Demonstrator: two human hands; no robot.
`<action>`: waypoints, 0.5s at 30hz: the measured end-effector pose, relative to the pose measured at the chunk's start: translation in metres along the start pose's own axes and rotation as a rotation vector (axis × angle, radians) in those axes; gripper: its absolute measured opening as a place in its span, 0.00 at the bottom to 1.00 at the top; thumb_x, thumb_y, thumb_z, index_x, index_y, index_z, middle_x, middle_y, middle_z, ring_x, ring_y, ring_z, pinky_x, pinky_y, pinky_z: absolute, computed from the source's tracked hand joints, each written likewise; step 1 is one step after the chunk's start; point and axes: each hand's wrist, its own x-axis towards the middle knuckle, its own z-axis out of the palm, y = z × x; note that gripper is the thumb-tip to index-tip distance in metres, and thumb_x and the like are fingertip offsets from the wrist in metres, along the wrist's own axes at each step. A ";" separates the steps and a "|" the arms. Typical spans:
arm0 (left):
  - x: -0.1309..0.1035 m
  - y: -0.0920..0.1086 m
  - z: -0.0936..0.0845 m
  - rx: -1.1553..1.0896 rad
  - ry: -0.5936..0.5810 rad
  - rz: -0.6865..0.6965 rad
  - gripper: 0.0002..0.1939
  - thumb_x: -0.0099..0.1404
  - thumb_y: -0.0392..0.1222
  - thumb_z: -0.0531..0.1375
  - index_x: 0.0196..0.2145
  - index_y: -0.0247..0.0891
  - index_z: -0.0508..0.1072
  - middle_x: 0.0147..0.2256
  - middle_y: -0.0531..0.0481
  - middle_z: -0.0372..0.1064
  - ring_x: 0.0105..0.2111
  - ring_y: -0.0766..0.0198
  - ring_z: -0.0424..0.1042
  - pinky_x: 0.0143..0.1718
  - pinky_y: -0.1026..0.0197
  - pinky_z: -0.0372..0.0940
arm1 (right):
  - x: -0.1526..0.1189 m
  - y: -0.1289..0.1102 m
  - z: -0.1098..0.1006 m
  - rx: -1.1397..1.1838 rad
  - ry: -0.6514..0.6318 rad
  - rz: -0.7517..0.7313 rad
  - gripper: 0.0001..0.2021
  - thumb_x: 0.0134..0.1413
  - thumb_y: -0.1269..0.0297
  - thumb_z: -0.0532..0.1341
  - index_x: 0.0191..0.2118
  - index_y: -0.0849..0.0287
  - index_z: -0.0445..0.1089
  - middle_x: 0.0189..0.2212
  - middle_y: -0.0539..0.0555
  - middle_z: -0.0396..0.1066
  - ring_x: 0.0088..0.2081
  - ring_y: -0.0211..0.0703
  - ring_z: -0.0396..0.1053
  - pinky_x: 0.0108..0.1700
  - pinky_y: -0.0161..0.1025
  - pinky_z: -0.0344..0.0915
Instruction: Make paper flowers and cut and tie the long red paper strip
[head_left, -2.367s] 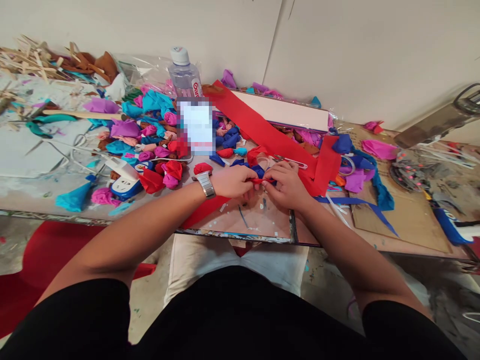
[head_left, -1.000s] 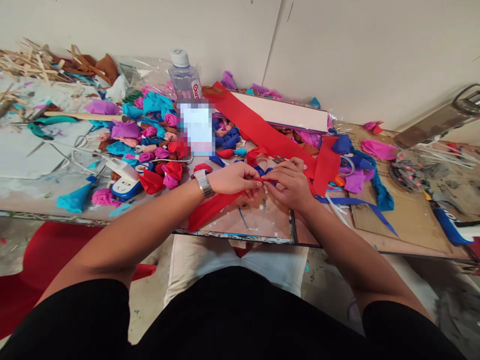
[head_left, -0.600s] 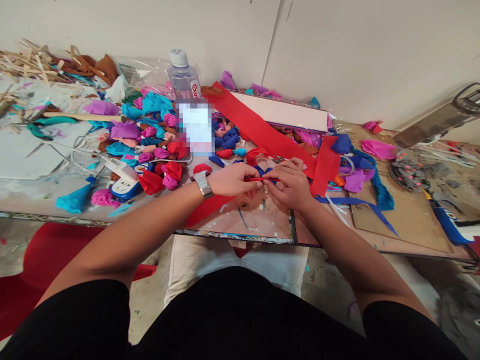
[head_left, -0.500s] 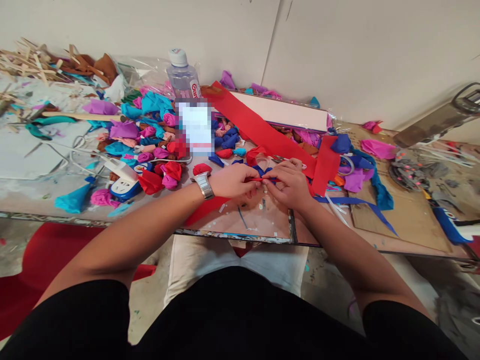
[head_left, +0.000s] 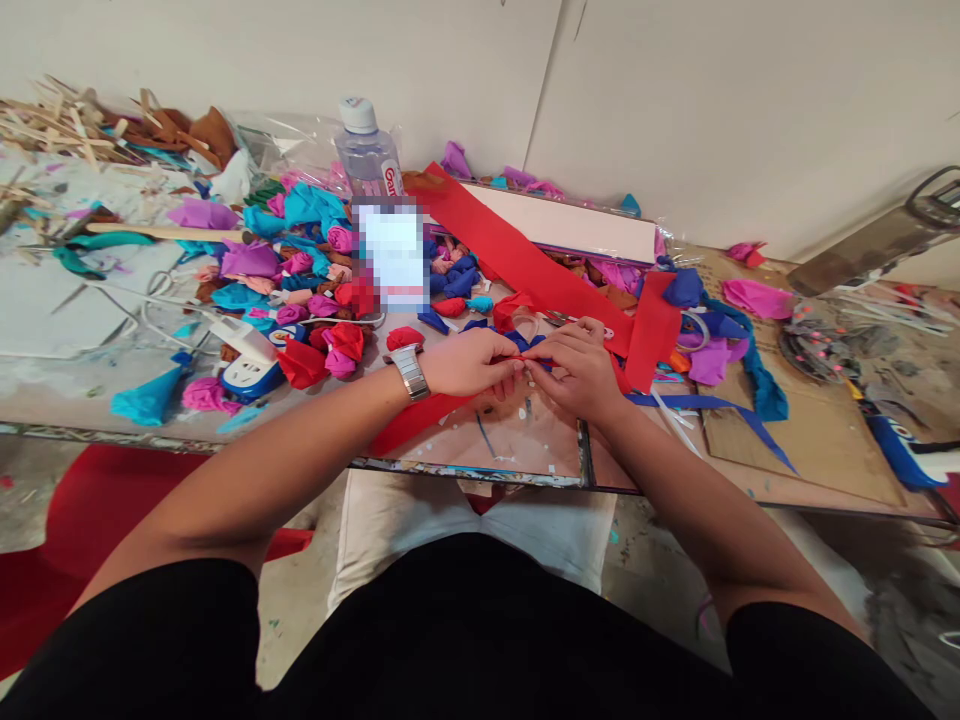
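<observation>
My left hand (head_left: 478, 364), with a metal watch (head_left: 409, 372) on its wrist, meets my right hand (head_left: 576, 366) over the front of the table. Both are closed in a pinch on a small piece of red crepe paper (head_left: 523, 361), mostly hidden by the fingers. A red crepe paper strip (head_left: 420, 420) lies under my left wrist. Beyond the hands are scraps of blue paper (head_left: 536, 340), a roll of tape and partly covered scissors (head_left: 559, 318). A long red strip (head_left: 517, 250) runs diagonally behind them, and a shorter red piece (head_left: 651, 335) lies right of my right hand.
Many crumpled paper flowers (head_left: 300, 290) crowd the left, around a power strip (head_left: 251, 375) and cables. A bottle (head_left: 367, 150) and a lit phone (head_left: 391, 255) stand behind. Cardboard (head_left: 802, 440), a blue strip (head_left: 727, 405) and a clear container (head_left: 874, 240) are at right. Wooden sticks (head_left: 71, 130) lie far left.
Both hands stay together at the same spot. The fingers have shifted slightly, and less of the red paper shows between them.
</observation>
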 end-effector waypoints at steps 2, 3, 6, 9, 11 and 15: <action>-0.001 0.003 -0.001 0.118 0.027 0.024 0.12 0.76 0.40 0.55 0.38 0.36 0.76 0.33 0.48 0.82 0.32 0.63 0.81 0.36 0.64 0.69 | 0.000 0.000 0.000 0.009 0.017 0.001 0.07 0.69 0.60 0.65 0.38 0.51 0.78 0.35 0.51 0.84 0.41 0.50 0.77 0.57 0.55 0.59; -0.001 0.004 -0.001 0.185 0.045 0.043 0.11 0.75 0.39 0.56 0.37 0.37 0.76 0.33 0.49 0.82 0.32 0.63 0.80 0.36 0.64 0.67 | -0.001 0.000 0.000 0.015 0.023 0.004 0.06 0.69 0.61 0.65 0.37 0.52 0.78 0.34 0.51 0.84 0.40 0.50 0.77 0.57 0.55 0.59; -0.002 0.006 -0.002 0.340 0.083 0.089 0.11 0.74 0.40 0.57 0.35 0.37 0.77 0.31 0.50 0.81 0.31 0.63 0.76 0.34 0.62 0.62 | -0.002 0.001 0.001 0.023 0.014 0.034 0.06 0.67 0.61 0.65 0.37 0.52 0.77 0.34 0.52 0.83 0.40 0.50 0.77 0.57 0.55 0.59; -0.002 0.006 -0.002 0.371 0.087 0.107 0.13 0.75 0.42 0.57 0.33 0.37 0.76 0.30 0.49 0.80 0.30 0.63 0.75 0.32 0.62 0.60 | -0.003 0.002 0.004 0.017 -0.001 0.051 0.06 0.67 0.60 0.65 0.37 0.51 0.77 0.34 0.51 0.83 0.41 0.51 0.77 0.57 0.55 0.60; -0.002 0.004 -0.001 0.276 0.068 0.093 0.13 0.75 0.41 0.57 0.34 0.37 0.77 0.31 0.48 0.81 0.31 0.64 0.77 0.34 0.63 0.64 | -0.002 0.002 0.004 0.002 0.006 0.040 0.06 0.68 0.60 0.65 0.37 0.51 0.78 0.34 0.51 0.84 0.41 0.50 0.77 0.56 0.54 0.60; 0.000 0.000 0.000 -0.107 -0.027 0.008 0.12 0.77 0.39 0.54 0.37 0.36 0.75 0.33 0.47 0.82 0.32 0.63 0.83 0.36 0.65 0.73 | -0.001 0.002 0.003 -0.020 0.051 -0.018 0.07 0.70 0.60 0.65 0.39 0.50 0.79 0.35 0.50 0.84 0.40 0.48 0.78 0.56 0.54 0.60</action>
